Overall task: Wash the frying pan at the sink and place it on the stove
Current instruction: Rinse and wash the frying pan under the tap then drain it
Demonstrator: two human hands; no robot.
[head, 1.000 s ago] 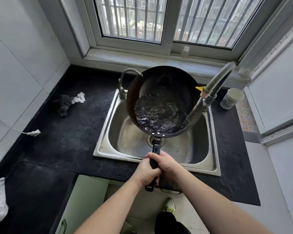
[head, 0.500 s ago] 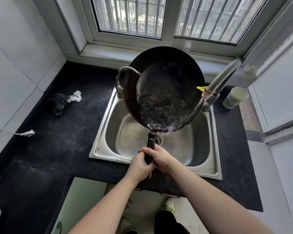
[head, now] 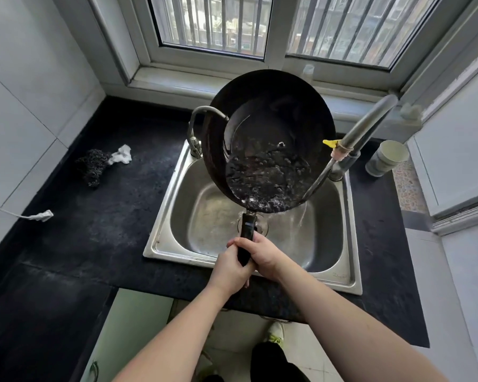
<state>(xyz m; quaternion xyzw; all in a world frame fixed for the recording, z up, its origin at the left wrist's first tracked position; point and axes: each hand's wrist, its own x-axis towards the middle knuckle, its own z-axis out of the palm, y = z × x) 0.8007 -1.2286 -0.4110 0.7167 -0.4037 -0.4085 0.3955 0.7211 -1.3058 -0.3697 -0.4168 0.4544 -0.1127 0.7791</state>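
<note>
A black frying pan [head: 271, 128] is tilted steeply toward me above the steel sink [head: 326, 268], its far rim raised. Bubbly water pools at its low near edge and spills over the right side of the rim into the basin. My left hand [head: 229, 267] and my right hand [head: 264, 253] are both wrapped around the pan's black handle [head: 246, 230], left hand nearer to me. No stove is in view.
A curved faucet [head: 199, 119] stands at the sink's back left, a long grey spout [head: 362, 128] with a yellow clip at the back right. A steel wool scrubber [head: 93, 166] and white rag [head: 121, 155] lie on the black counter [head: 94, 230]. A cup [head: 387, 158] sits right.
The pan has been tipped up more steeply toward me, its far rim rising. The water has run to the near edge and now pours over the rim into the sink.
</note>
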